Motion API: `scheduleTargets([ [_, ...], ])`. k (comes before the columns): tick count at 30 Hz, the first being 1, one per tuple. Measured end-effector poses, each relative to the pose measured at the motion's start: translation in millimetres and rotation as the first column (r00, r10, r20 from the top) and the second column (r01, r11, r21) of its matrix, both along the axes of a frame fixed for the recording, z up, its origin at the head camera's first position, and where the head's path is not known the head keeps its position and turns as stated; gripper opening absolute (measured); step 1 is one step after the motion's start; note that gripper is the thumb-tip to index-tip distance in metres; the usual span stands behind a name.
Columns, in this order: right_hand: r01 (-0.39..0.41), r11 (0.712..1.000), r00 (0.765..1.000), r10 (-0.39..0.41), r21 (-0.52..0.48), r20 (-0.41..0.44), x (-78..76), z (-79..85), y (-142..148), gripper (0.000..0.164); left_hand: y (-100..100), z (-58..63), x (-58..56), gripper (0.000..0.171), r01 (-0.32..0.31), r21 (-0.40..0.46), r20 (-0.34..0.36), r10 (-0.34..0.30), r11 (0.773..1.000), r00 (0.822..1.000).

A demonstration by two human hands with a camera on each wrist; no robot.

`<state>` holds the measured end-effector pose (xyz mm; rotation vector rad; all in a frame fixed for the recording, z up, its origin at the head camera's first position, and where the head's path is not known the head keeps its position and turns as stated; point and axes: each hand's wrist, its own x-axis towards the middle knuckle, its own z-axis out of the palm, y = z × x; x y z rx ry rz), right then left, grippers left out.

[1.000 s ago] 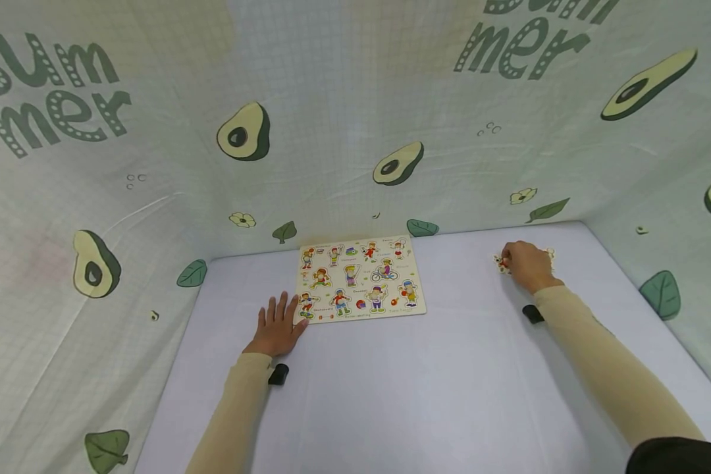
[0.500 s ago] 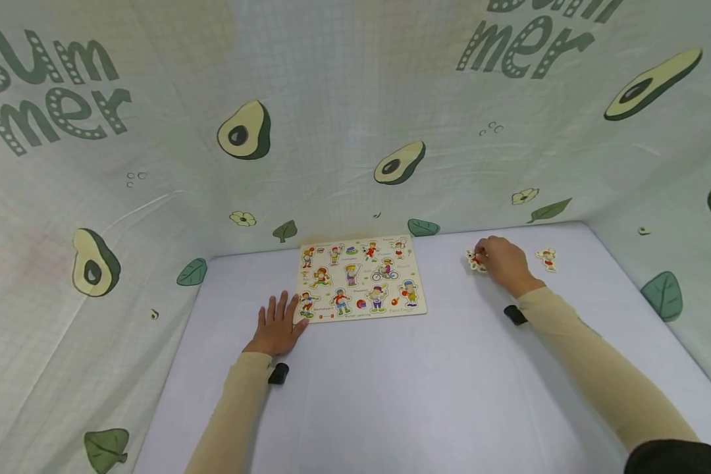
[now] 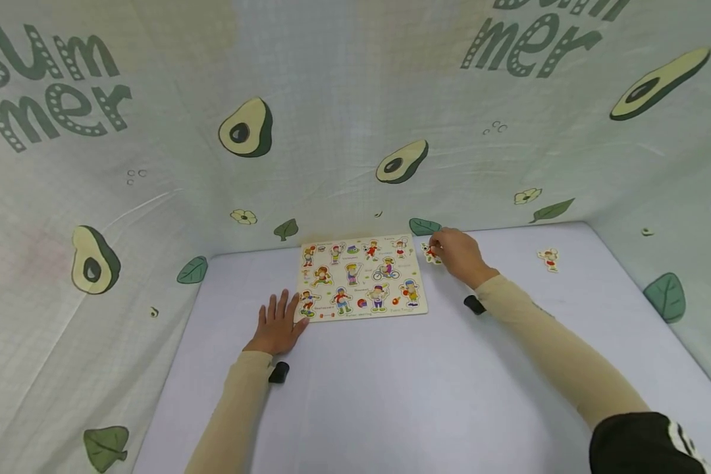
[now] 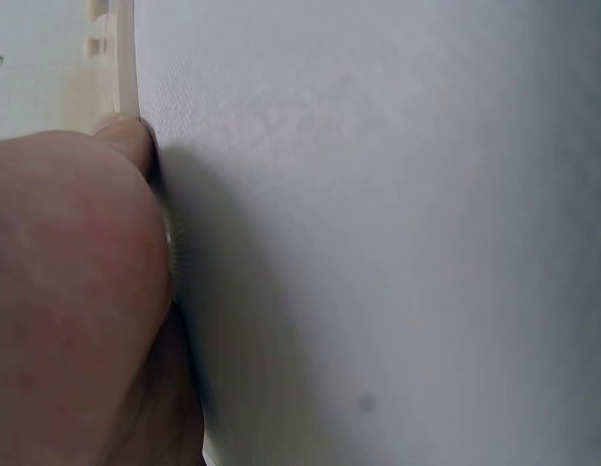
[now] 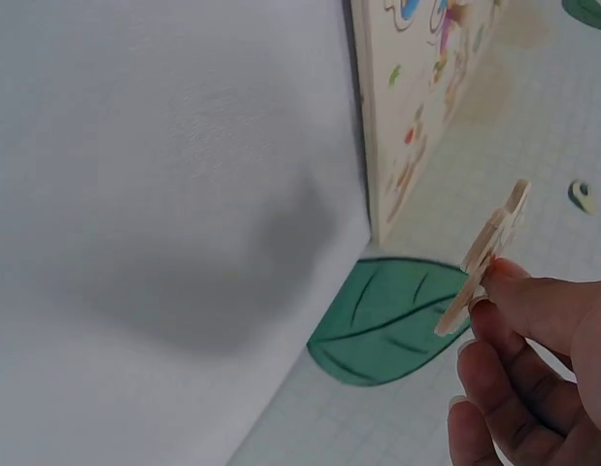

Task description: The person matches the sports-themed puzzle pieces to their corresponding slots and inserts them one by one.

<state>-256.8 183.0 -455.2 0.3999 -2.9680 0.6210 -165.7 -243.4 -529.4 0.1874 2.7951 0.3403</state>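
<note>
A flat wooden puzzle board (image 3: 332, 293) printed with sports figures lies at the back of the white table. My left hand (image 3: 276, 324) rests at the board's left front corner, fingers spread, thumb along the front edge; the left wrist view shows this hand (image 4: 77, 282) close up against the board's edge. My right hand (image 3: 459, 255) pinches a small wooden puzzle piece (image 3: 430, 254) just off the board's right edge. In the right wrist view the piece (image 5: 484, 257) is seen edge-on between thumb and fingertips, raised above the table.
Another figure-shaped puzzle piece (image 3: 549, 259) lies on the white table (image 3: 391, 395) further right. A curtain (image 3: 320, 118) printed with avocados and leaves rises behind the table and along both sides.
My right hand has carried the pinched puzzle piece leftward from the table's right part to the board's right edge, uncovering the other piece. My left hand has stayed in place.
</note>
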Motion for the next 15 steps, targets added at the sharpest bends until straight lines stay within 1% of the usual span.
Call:
scheduleTargets([
  [6, -0.041, 0.999, 0.999, 0.041, 0.008, -0.004, -11.6, 0.0, -27.2, 0.009, -1.0, -0.8, -1.2, 0.074, 0.005, -0.01, 0.008, -0.005, 1.0, 1.0],
  [15, -0.091, 0.996, 0.996, 0.091, 0.017, 0.016, -26.8, -1.7, -60.6, 0.009, -2.2, -2.3, -1.2, 0.074, 0.004, 0.004, -0.005, -0.004, 1.0, 1.0],
])
